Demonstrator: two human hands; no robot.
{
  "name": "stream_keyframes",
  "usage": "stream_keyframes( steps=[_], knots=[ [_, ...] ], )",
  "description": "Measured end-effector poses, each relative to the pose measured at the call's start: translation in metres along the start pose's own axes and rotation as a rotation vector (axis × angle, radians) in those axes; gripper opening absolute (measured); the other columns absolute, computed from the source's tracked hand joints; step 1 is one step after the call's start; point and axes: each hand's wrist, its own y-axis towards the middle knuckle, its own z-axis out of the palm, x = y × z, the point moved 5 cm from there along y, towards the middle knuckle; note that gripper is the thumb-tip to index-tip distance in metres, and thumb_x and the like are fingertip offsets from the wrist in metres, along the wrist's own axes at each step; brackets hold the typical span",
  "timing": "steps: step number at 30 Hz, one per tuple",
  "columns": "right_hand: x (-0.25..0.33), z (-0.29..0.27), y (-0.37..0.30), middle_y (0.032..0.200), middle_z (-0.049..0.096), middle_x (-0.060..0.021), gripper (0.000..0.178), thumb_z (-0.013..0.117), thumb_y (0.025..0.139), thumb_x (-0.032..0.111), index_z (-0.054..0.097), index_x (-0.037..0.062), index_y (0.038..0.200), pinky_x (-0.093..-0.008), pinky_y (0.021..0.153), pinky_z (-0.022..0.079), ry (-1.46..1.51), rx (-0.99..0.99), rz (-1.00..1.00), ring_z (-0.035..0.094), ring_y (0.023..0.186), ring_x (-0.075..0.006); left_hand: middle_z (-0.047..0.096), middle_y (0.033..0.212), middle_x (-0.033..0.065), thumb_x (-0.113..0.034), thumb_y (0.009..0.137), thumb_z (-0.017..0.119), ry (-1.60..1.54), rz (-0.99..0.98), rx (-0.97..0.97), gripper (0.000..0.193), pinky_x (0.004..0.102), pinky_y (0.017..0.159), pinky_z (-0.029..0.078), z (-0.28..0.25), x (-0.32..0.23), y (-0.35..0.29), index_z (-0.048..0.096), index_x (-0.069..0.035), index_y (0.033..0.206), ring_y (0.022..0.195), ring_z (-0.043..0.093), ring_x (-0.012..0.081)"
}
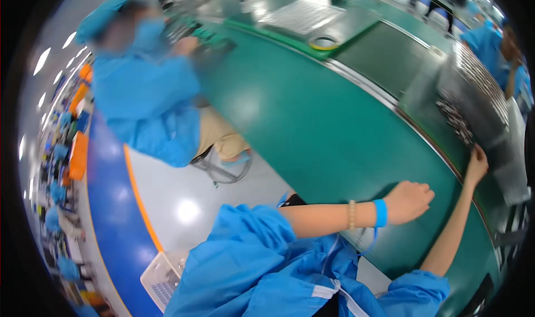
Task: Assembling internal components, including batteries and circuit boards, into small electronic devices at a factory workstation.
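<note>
My left hand (409, 202) is over the green tabletop (312, 133), its fingers curled in; whatever they may hold is hidden. A blue wrist strap (380, 213) with a cord and a beaded bracelet (351, 214) circle that wrist. Farther right, my right hand (477, 165) reaches past the metal rail (429, 139) to the near end of a heap of small dark and silvery parts (454, 121). Its fingers are drawn together, and anything between them is too small to make out. Beside the heap lies a clear plastic tray (479, 83) with rows of pockets.
A person in blue workwear (145, 94) sits at the bench on the left. Farther back are a silvery tray (301, 15) and a roll of yellow tape (324, 42) on a green mat. Another person (485, 44) is across the bench. A white basket (159, 278) stands lower left.
</note>
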Motion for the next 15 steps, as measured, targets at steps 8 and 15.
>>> stream_keyframes(
  steps=[8, 15],
  knots=[
    [0.066, 0.002, -0.025, 0.084, 0.066, -0.0115, 0.016, 0.058, 0.077, 0.001, 0.067, 0.0017, 0.091, -0.0296, 0.071, 0.048, 0.126, -0.143, 0.047, 0.062, 0.075, -0.0189, 0.056, 0.083, 0.0131, -0.018, 0.081, 0.06, -0.049, 0.038, -0.019, 0.018, 0.0403, 0.063, 0.048, -0.025, -0.001, -0.003, 0.057, -0.005, 0.093, 0.075, 0.058, 0.0318],
    [0.066, 0.001, -0.027, 0.081, 0.065, -0.0141, 0.011, 0.059, 0.08, 0.001, 0.062, -0.0009, 0.09, -0.0296, 0.067, 0.049, 0.324, -0.154, 0.07, 0.064, 0.073, -0.0202, 0.057, 0.075, 0.0076, -0.012, 0.078, 0.065, -0.032, 0.057, -0.04, 0.014, 0.0347, 0.058, 0.048, -0.033, -0.018, -0.001, 0.06, -0.006, 0.09, 0.065, 0.058, 0.024]
  ],
)
